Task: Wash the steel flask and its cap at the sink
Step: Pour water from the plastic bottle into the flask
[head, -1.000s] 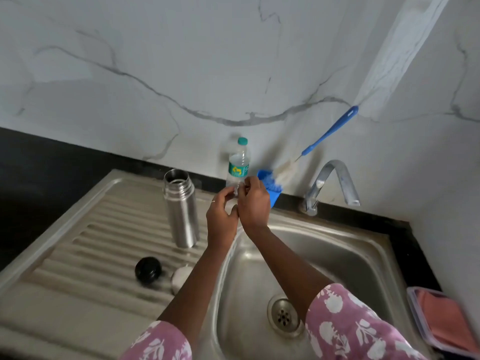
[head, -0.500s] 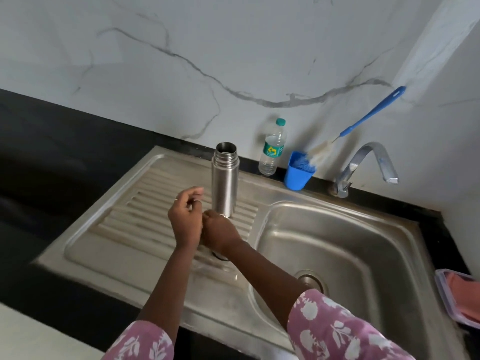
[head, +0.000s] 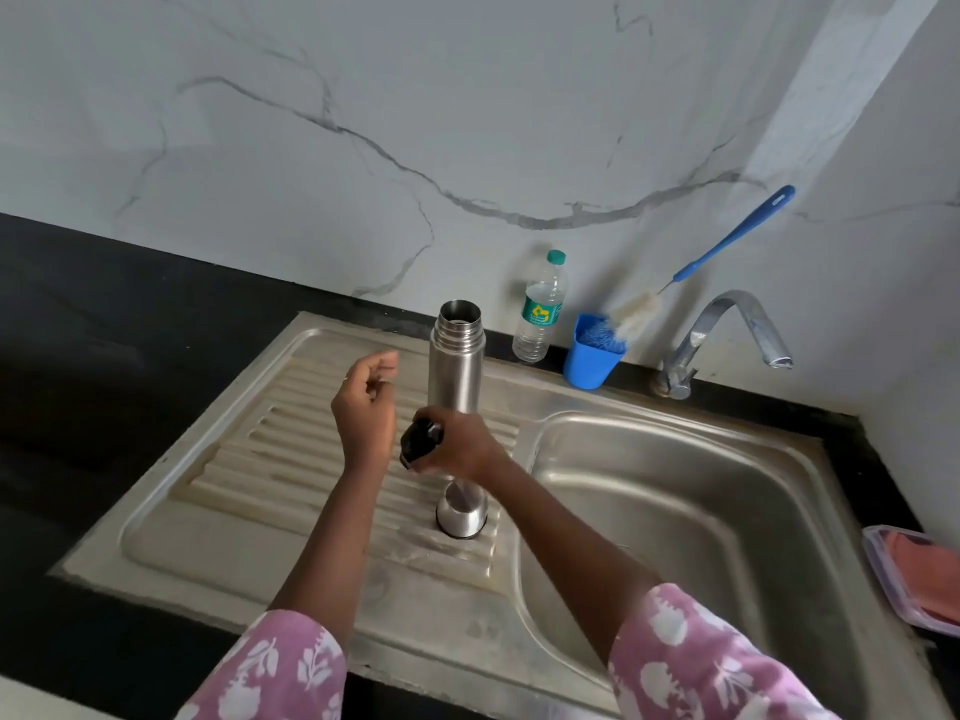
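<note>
The steel flask (head: 457,362) stands upright and uncapped on the ribbed drainboard (head: 291,459) of the sink. My right hand (head: 457,443) grips a black stopper (head: 418,443) just in front of the flask's base. My left hand (head: 366,407) hovers left of the flask with its fingers loosely curled, holding nothing. A steel cup-shaped cap (head: 461,511) sits upside down on the drainboard below my right wrist.
A plastic water bottle (head: 540,309) and a blue cup (head: 592,353) holding a blue-handled bottle brush (head: 717,252) stand at the wall. The tap (head: 727,335) arches over the basin (head: 675,511). A lidded box (head: 914,579) with a pink cloth lies at right.
My hands came away from the water bottle and down to the drainboard. My right hand picked up the black stopper. My left hand lifted clear beside the flask.
</note>
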